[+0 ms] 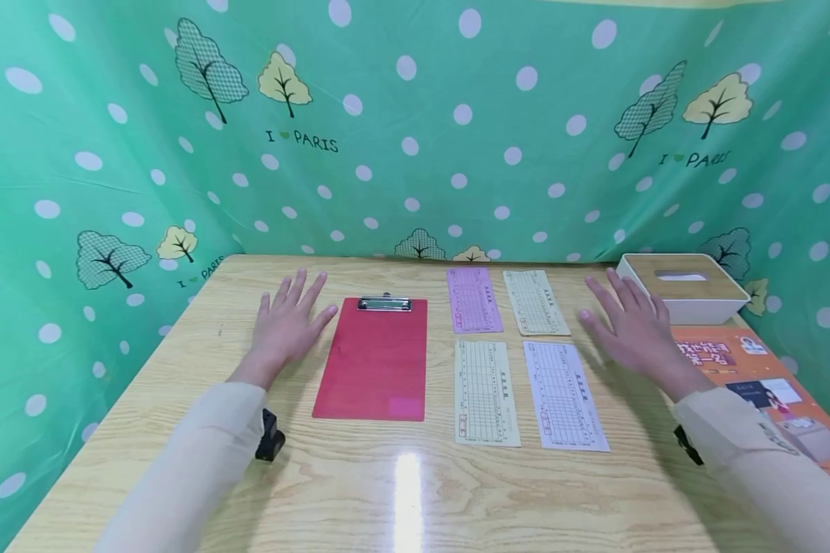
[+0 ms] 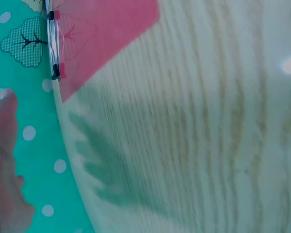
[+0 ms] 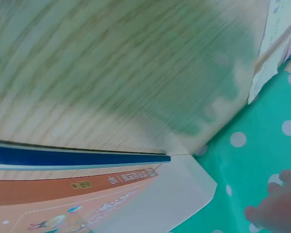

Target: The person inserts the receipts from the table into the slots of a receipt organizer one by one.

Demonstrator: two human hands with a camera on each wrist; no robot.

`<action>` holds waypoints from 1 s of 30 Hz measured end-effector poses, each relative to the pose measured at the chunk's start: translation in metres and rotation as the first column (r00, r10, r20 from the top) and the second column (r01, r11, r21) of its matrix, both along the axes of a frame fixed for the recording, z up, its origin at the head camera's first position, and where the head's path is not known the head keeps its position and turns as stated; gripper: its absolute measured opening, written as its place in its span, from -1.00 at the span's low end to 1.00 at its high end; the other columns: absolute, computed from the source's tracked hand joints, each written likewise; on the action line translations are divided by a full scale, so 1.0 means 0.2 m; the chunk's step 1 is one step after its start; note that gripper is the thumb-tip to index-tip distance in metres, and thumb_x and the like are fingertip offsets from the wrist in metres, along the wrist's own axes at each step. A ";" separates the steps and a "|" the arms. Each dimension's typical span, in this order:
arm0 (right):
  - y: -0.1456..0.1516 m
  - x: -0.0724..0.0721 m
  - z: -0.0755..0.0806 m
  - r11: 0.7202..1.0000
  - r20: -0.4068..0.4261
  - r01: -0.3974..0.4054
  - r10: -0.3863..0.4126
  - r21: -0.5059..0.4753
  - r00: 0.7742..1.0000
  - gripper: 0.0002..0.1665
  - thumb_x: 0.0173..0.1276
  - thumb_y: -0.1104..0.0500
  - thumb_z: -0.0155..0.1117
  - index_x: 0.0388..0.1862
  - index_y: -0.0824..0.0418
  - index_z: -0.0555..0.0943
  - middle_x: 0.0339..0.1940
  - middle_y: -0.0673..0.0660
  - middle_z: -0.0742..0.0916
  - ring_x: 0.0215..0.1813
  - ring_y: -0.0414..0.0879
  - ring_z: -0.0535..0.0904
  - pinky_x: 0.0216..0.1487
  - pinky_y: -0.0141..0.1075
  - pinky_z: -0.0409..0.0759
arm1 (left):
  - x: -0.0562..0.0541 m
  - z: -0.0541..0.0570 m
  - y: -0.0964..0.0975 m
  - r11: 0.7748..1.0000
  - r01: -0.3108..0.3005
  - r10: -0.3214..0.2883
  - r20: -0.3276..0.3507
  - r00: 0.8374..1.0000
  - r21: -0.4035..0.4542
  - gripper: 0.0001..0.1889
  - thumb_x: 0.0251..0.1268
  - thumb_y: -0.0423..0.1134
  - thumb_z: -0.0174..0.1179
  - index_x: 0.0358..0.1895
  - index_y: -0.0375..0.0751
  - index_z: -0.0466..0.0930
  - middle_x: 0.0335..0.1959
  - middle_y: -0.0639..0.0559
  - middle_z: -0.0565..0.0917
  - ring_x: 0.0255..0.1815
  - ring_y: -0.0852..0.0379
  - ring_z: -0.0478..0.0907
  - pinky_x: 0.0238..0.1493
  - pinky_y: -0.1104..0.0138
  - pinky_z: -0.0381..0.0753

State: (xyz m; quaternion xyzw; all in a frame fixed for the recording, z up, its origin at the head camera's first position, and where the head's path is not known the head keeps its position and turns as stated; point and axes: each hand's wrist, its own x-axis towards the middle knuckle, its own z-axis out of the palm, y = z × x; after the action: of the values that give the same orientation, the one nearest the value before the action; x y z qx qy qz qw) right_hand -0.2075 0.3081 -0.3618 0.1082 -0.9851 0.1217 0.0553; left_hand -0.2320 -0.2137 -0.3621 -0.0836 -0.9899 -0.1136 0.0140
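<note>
Head view: nearest the tabletop's (image 1: 346, 491) near edge, pale-yellow printed slip (image 1: 487, 393) and white printed slip (image 1: 567, 395) lie side by side. Red clipboard (image 1: 373, 361) lies left of them, clip toward far edge. Left hand (image 1: 283, 326) hovers beside clipboard, right hand (image 1: 629, 326) right of slips; both fingers-spread, holding nothing. Farther: purple printed slip (image 1: 473, 299), off-white printed slip (image 1: 536, 302); tissue box (image 1: 705, 311), far right corner.
</note>
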 end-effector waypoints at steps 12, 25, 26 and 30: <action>-0.11 0.03 0.06 0.995 -0.174 -0.074 0.060 -0.071 0.983 -0.23 0.61 -0.14 0.02 0.57 0.31 0.20 0.53 0.45 0.28 0.48 0.46 0.18 0.37 0.37 0.03 | -0.07 0.01 0.09 0.991 0.047 -0.035 -0.095 0.995 0.126 -0.21 0.52 0.07 0.13 0.63 -0.15 0.03 0.61 -0.35 0.02 0.56 -0.38 0.03 0.47 -0.22 0.05; -0.23 0.09 0.08 0.971 -0.082 -0.030 0.010 -0.237 0.997 -0.12 0.49 -0.22 0.22 0.58 0.22 0.23 0.46 0.43 0.38 0.39 0.43 0.33 0.23 0.39 0.32 | -0.13 -0.01 0.16 0.967 0.037 -0.006 -0.121 0.993 0.253 -0.22 0.41 -0.02 0.31 0.56 -0.21 0.21 0.59 -0.31 0.12 0.55 -0.36 0.10 0.43 -0.21 0.18; -0.24 0.10 0.08 0.967 -0.065 -0.022 0.006 -0.255 0.998 -0.10 0.48 -0.23 0.23 0.58 0.23 0.23 0.44 0.43 0.40 0.38 0.41 0.35 0.22 0.37 0.35 | -0.13 -0.02 0.17 0.965 0.033 -0.001 -0.119 0.993 0.262 -0.23 0.40 -0.02 0.31 0.56 -0.21 0.21 0.59 -0.31 0.12 0.55 -0.36 0.10 0.43 -0.21 0.18; -0.28 0.11 0.07 0.945 -0.002 0.005 -0.006 -0.328 1.000 -0.06 0.45 -0.24 0.27 0.58 0.25 0.23 0.37 0.41 0.47 0.31 0.35 0.43 0.15 0.29 0.44 | -0.14 -0.03 0.19 0.954 0.019 0.013 -0.104 0.994 0.299 -0.24 0.39 -0.08 0.34 0.55 -0.23 0.24 0.59 -0.31 0.11 0.56 -0.34 0.07 0.44 -0.18 0.18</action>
State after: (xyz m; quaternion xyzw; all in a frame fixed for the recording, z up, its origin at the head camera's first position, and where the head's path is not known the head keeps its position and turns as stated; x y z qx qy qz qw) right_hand -0.1859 0.2527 -0.3476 0.0949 -0.9513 0.2836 0.0745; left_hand -0.2606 -0.1766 -0.3678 -0.0878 -0.9590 -0.2579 0.0783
